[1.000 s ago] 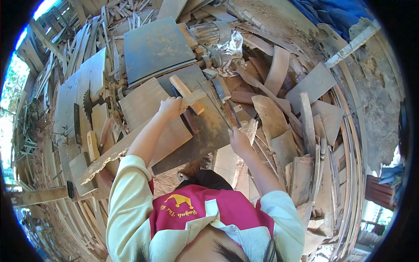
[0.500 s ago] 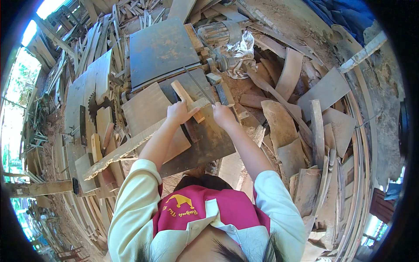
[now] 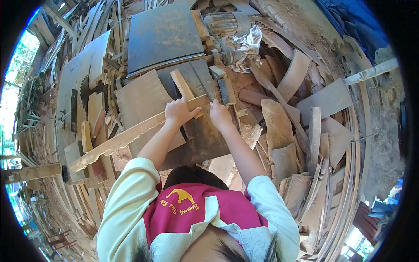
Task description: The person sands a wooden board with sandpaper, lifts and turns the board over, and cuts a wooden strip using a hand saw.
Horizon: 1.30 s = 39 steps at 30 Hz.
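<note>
My left hand (image 3: 177, 112) is closed around a long plank (image 3: 131, 135) with a rough, wavy lower edge, thumb pointing right along it. The plank slants across the machine table, its far end reaching down to the left. At its right end is my right hand (image 3: 220, 115), fingers curled in beside the tip of a thin dark rod (image 3: 198, 78). What those fingers grip is hidden. A short wooden strip (image 3: 181, 84) crosses by my left hand. Under the plank, a flat brown board (image 3: 142, 96) rests on the dark metal table (image 3: 200, 146).
A toothed circular saw blade (image 3: 85, 89) stands exposed at the left. Behind the table are a large metal plate (image 3: 163, 37) and a motor (image 3: 224, 24). Curved wood offcuts (image 3: 279, 122) are heaped at the right, and a wooden beam (image 3: 35, 173) juts in from the left.
The whole view has shifted a little. The plank lies at a slightly flatter slant, its left end further left and higher in view. Both hands stay at the plank.
</note>
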Available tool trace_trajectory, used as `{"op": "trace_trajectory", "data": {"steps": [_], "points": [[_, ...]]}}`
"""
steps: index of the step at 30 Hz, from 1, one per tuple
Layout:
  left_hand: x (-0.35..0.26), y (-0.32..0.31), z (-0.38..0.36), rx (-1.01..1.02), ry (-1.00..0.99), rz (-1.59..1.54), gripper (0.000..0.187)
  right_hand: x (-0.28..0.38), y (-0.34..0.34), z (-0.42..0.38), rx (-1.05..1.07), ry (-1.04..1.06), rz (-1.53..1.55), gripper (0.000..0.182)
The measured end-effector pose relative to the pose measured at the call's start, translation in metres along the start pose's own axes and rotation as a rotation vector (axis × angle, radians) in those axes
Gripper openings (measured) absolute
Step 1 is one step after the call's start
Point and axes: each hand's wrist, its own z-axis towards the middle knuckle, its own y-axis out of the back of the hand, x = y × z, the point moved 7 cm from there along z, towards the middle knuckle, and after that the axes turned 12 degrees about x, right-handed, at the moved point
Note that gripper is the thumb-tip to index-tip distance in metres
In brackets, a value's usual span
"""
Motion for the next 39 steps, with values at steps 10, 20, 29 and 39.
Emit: {"op": "trace_trajectory", "data": {"steps": [10, 20, 29, 39], "points": [[0.001, -0.003, -0.001, -0.121, -0.024, 0.040, 0.066, -0.003, -0.003, -0.001, 0.094, -0.061, 0.000, 0.027], [0.001, -0.004, -0.001, -0.143, 0.001, 0.049, 0.065, -0.014, -0.008, -0.036, 0.089, -0.091, -0.008, 0.030], [0.003, -0.005, 0.000, -0.126, -0.023, -0.012, 0.065, -0.037, 0.005, -0.126, 0.199, -0.237, -0.060, 0.031], [0.005, -0.007, 0.002, -0.161, -0.031, 0.011, 0.064, -0.001, -0.007, 0.008, 0.062, -0.093, -0.032, 0.036]]}}
